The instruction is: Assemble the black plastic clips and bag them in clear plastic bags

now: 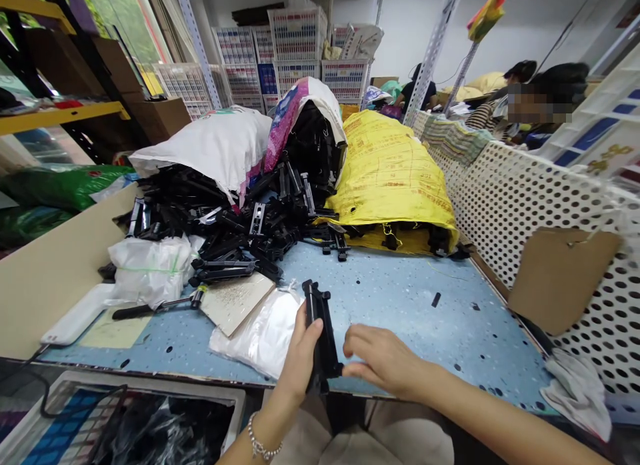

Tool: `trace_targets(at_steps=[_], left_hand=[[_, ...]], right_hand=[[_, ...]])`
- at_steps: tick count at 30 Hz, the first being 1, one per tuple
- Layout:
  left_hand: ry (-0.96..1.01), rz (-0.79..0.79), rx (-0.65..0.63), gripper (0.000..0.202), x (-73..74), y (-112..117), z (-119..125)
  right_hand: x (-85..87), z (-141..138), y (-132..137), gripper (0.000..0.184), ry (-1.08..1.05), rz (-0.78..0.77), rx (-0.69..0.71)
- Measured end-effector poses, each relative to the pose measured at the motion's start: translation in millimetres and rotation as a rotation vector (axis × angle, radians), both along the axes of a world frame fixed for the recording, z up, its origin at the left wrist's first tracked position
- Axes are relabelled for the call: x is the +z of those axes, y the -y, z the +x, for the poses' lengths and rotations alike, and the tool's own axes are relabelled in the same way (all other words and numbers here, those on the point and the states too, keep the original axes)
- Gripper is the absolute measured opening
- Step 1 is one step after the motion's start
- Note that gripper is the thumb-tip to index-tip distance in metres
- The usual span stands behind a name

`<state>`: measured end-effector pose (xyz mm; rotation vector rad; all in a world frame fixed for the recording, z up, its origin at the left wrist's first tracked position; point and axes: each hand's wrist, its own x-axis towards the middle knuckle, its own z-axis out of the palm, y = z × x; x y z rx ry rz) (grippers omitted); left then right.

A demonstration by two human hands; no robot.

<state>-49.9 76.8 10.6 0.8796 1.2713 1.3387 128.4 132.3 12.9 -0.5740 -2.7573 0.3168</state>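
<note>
My left hand (299, 358) is wrapped round a long black plastic bracket (326, 335), held tilted upright above the front edge of the table. My right hand (385, 359) is just to the right of the bracket's lower end. Its fingers are bent, with a gap between thumb and forefinger. The thumb tip is close to a small knob on the bracket; whether it touches cannot be made out. Behind my left hand lies a stack of clear plastic bags (263, 331), partly under a tan board (235, 301).
Black brackets (240, 235) spill from white sacks (210, 138) and a yellow sack (395, 171). A black-handled tool (150, 309) and a white device (77, 315) lie left. Below is a crate (240, 408); a perforated white panel (505, 198) borders the right. Other people sit beyond.
</note>
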Motion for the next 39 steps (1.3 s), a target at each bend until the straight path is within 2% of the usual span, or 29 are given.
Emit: trace_targets(at_steps=[2,4,10,13,15,17,19,20,25,28,30,31,34,37,39], left_hand=[[-0.035,0.038,-0.066,0.056,-0.9,-0.9,-2.4],[-0.035,0.049,-0.175,0.055,2.1,-1.5,-5.2],[-0.056,0.056,-0.321,0.055,13.7,0.3,-9.3],[-0.096,0.047,-0.288,0.057,8.8,0.3,-4.6],[-0.158,0.051,-0.212,0.059,-0.4,-3.1,-0.8],[-0.198,0.058,-0.149,0.058,-14.1,-10.1,3.0],[-0.204,0.023,-0.112,0.052,-31.3,-18.8,9.9],[-0.202,-0.005,-0.102,0.05,-40.4,-22.6,15.8],[-0.255,-0.072,-0.142,0.054,-76.7,-23.9,65.0],[-0.341,-0.019,-0.183,0.056,-85.0,-21.1,78.0],[-0.321,-0.001,-0.189,0.053,-83.6,-28.8,70.0],[-0.274,-0.001,-0.171,0.053,-80.6,-36.5,62.6],[-0.009,-0.042,-0.046,0.072,-62.5,-68.4,39.3],[0.22,-0.062,0.06,0.083,-37.8,-89.5,27.9],[0.266,-0.022,0.061,0.078,-22.8,-86.4,27.8]], right_hand=[[3.7,2.4,-13.5,0.023,-0.06,0.053,-0.121],[5.5,4.3,-25.5,0.024,-0.094,0.122,-0.165],[6.5,6.2,-41.8,0.016,-0.197,0.144,-0.05],[3.5,3.1,-41.4,0.015,-0.238,0.155,-0.055],[-2.6,-0.3,-43.6,0.012,-0.296,0.075,-0.126],[-11.2,-5.6,-54.1,0.01,-0.274,-0.115,-0.219],[-19.9,-15.0,-76.7,0.011,-0.207,-0.282,-0.337],[-23.7,-21.7,-92.5,0.013,-0.188,-0.317,-0.406],[-31.5,-65.5,-183.2,0.044,-0.241,-0.235,-0.756],[-28.9,-72.2,-209.7,0.044,-0.215,-0.271,-0.845],[-28.4,-61.4,-202.9,0.036,-0.195,-0.314,-0.853],[-29.4,-52.8,-191.2,0.034,-0.186,-0.337,-0.847],[-35.0,-24.7,-128.4,0.042,-0.198,-0.388,-0.776],[-32.1,-4.9,-57.9,0.058,-0.29,-0.336,-0.517],[-21.0,2.2,-31.1,0.052,-0.302,-0.326,-0.342]])
